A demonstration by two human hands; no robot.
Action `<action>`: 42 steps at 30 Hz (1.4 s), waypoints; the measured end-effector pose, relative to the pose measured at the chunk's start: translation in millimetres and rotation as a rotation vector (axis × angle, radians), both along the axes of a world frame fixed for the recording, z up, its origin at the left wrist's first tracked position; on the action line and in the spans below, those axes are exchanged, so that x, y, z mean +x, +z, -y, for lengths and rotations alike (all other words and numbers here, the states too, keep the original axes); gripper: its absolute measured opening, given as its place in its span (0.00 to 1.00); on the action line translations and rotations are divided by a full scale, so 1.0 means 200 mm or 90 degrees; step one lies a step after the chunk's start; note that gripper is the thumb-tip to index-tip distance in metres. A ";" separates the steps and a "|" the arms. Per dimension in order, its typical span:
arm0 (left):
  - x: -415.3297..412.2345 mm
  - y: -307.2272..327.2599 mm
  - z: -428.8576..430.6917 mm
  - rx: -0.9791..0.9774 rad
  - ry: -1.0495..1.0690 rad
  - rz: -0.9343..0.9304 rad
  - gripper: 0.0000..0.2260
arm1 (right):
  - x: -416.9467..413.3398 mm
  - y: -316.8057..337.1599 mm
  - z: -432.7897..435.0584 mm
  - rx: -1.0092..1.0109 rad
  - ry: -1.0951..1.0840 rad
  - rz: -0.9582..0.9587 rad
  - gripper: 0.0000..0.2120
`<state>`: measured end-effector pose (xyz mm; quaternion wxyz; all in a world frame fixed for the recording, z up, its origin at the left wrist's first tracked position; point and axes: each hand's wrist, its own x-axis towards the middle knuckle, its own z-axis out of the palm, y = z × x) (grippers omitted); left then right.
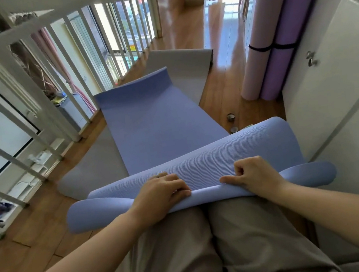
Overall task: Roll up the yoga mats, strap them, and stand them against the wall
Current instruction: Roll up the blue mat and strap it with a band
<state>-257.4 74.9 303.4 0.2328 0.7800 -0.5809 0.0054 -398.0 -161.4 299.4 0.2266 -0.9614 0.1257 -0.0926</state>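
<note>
The rolling of the blue mat [161, 124] has only just begun. The left hand [165, 190] and right hand [251, 176] each pinch its near edge, folded over at 6 o'clock by the knees. Next, I think, tuck that edge tight and push toward 12. The railing [57, 67] is close at 9 and the cupboard [337, 84] at 3, but the floor ahead is open. Two strapped mats [275, 40] stand at 2.
</note>
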 end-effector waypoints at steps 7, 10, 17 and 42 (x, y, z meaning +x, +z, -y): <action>0.03 -0.05 -0.01 -0.136 -0.051 0.051 0.10 | 0.05 -0.08 0.03 0.032 -0.087 -0.024 0.41; 0.03 -0.05 -0.04 -0.109 -0.080 0.099 0.13 | 0.08 -0.11 0.06 0.088 -0.077 0.017 0.35; 0.02 -0.03 -0.09 -0.043 -0.024 0.142 0.15 | -0.08 -0.11 -0.02 -0.108 0.113 0.291 0.23; -0.05 0.17 -0.16 0.120 0.034 -0.066 0.28 | -0.13 0.00 0.04 -0.056 0.174 0.123 0.37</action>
